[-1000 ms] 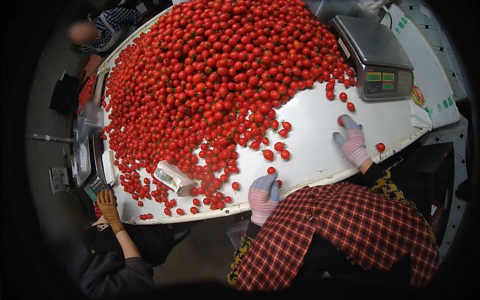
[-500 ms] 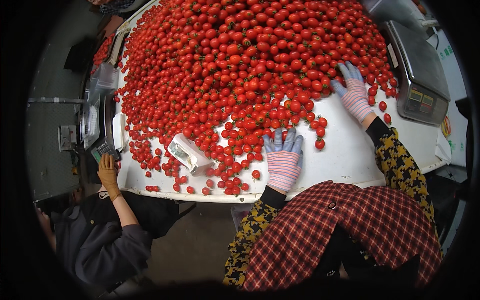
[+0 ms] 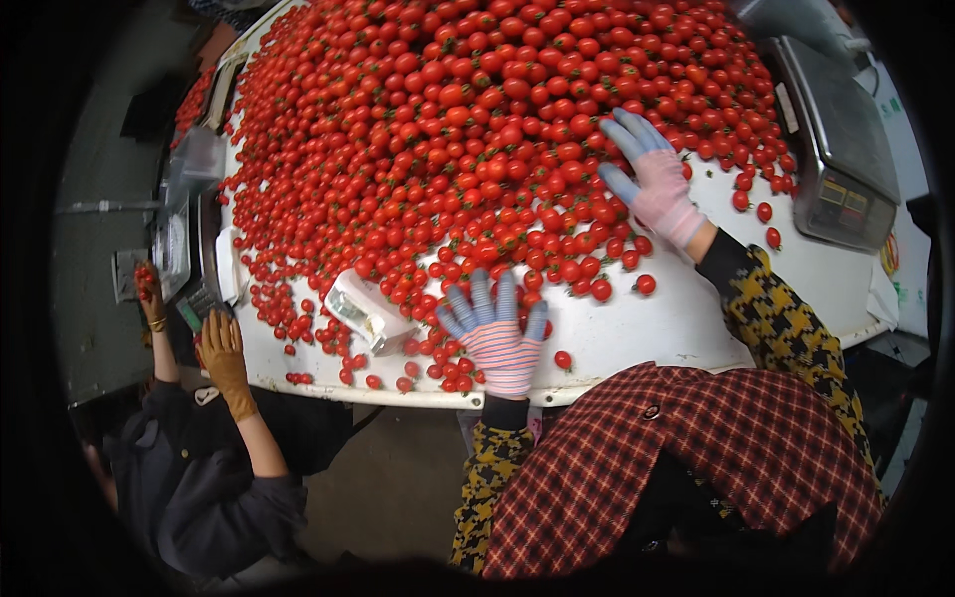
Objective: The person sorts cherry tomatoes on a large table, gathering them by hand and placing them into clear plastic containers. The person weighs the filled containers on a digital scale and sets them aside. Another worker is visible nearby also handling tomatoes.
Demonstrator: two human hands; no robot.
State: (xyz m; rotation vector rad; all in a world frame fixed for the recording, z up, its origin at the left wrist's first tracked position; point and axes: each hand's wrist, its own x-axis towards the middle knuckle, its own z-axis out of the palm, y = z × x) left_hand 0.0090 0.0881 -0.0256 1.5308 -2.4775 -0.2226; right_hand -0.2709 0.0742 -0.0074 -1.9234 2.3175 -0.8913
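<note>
A broad heap of red cherry tomatoes (image 3: pixel 428 149) covers most of the white table (image 3: pixel 686 323). My left hand (image 3: pixel 497 338), in a striped glove with blue-grey fingertips, lies among loose tomatoes at the heap's near edge, its fingers spread. Farther off to the right, my right hand (image 3: pixel 657 179) wears the same kind of glove; its fingers stretch flat against the side of the heap. Neither hand is closed round a tomato. Left of my left hand, a clear plastic box (image 3: pixel 368 310) with a white label lies tipped among the tomatoes.
At the right stands a grey weighing scale (image 3: pixel 841 149). To the left, a co-worker's gloved hand (image 3: pixel 224 358) is by another scale's keypad (image 3: pixel 197 303), and their other hand (image 3: pixel 149 289) holds tomatoes. Clear plastic containers (image 3: pixel 199 154) sit at the left edge.
My left hand has moved left along the heap's near edge. My right hand has swept left over the tomatoes, shifting some with it. The co-worker's second hand has come into view with tomatoes.
</note>
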